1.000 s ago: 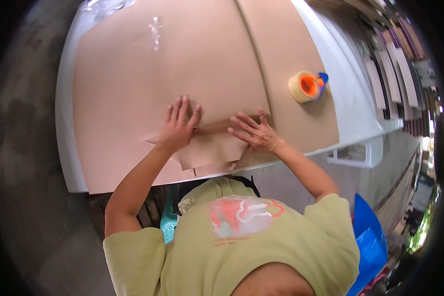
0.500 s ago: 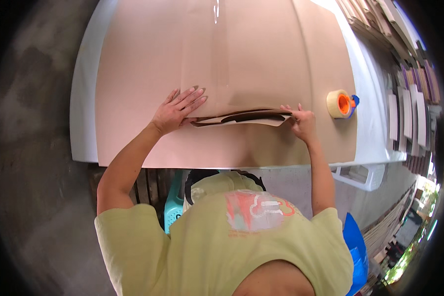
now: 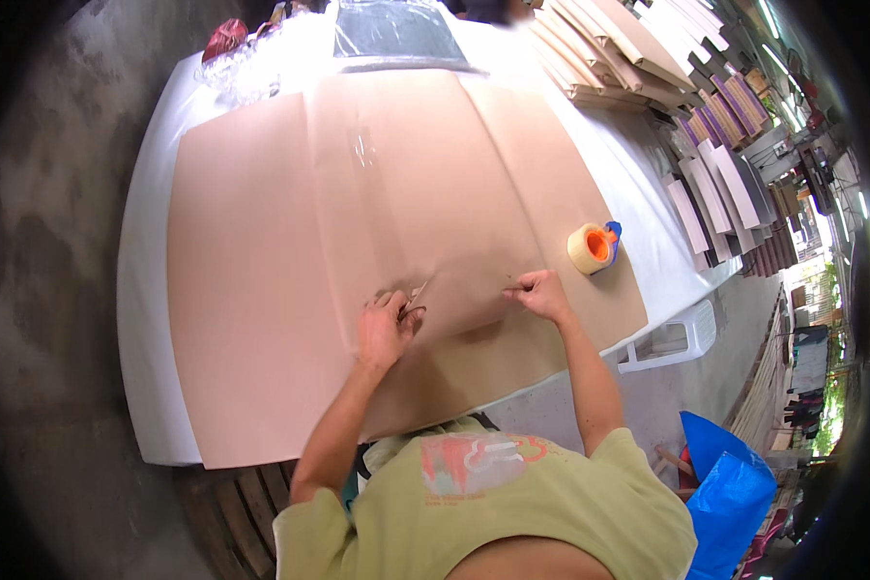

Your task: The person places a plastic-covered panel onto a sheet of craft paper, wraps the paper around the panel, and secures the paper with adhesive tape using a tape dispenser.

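Observation:
A large sheet of brown kraft paper (image 3: 290, 242) covers most of a white table (image 3: 145, 290). A folded flap of the same paper (image 3: 459, 300) lies between my hands near the front edge. My left hand (image 3: 385, 329) pinches the flap's left corner. At the flap's right corner, my right hand (image 3: 541, 292) grips the paper with closed fingers. A strip of clear tape (image 3: 362, 147) shines on the sheet farther back.
A tape roll in an orange and blue dispenser (image 3: 593, 246) sits on the sheet to the right. Stacked flat boards and frames (image 3: 648, 48) line the far right. A white plastic chair (image 3: 672, 338) and a blue bag (image 3: 730, 488) stand by the table.
The flap held up on edge half a second ago now lies lower and flatter on the sheet. My left hand went from flat and spread to pinching the paper's corner.

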A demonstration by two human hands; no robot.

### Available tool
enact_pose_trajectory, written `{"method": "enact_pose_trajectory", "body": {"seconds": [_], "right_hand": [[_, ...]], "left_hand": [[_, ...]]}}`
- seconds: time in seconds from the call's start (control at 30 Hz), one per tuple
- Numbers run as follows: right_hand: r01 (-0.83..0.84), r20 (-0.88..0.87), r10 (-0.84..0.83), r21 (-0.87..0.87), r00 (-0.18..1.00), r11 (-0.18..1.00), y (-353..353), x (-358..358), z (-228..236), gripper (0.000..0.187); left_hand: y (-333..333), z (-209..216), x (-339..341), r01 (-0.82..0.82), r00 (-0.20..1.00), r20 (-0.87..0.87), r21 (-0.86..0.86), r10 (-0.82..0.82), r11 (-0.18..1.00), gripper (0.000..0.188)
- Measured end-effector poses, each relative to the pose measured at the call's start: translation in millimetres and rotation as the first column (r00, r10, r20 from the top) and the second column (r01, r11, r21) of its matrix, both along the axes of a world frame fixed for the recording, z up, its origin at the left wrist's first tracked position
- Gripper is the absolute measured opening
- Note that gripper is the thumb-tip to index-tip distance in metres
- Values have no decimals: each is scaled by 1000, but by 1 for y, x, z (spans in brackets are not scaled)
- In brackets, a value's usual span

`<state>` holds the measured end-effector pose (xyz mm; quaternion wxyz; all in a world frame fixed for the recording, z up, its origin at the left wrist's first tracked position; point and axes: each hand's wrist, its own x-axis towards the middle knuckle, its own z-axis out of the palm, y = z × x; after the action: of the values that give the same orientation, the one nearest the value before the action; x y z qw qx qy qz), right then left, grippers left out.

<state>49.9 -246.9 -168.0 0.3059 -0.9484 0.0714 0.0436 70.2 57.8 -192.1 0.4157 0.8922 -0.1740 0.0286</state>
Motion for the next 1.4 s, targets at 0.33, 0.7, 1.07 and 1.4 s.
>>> {"method": "enact_pose_trajectory", "body": {"seconds": [0.33, 0.7, 1.07, 1.4], "right_hand": [[42, -156, -63, -133, 986, 990, 7, 37, 2, 25], [-155, 340, 139, 21, 930, 988, -52, 16, 9, 47], [528, -200, -603, 731, 772, 433, -210, 6, -50, 65], [-62, 45, 89, 978, 995, 198, -123, 75, 91, 66]], "left_hand": [[-51, -12, -29, -59, 905, 406, 424, -131, 904, 55], [-124, 2, -42, -463, 861, 64, 508, 504, 726, 73], [-177, -32, -6, -779, 489, 141, 515, 861, 358, 70], [-147, -30, -15, -657, 700, 108, 484, 706, 577, 73]]}}
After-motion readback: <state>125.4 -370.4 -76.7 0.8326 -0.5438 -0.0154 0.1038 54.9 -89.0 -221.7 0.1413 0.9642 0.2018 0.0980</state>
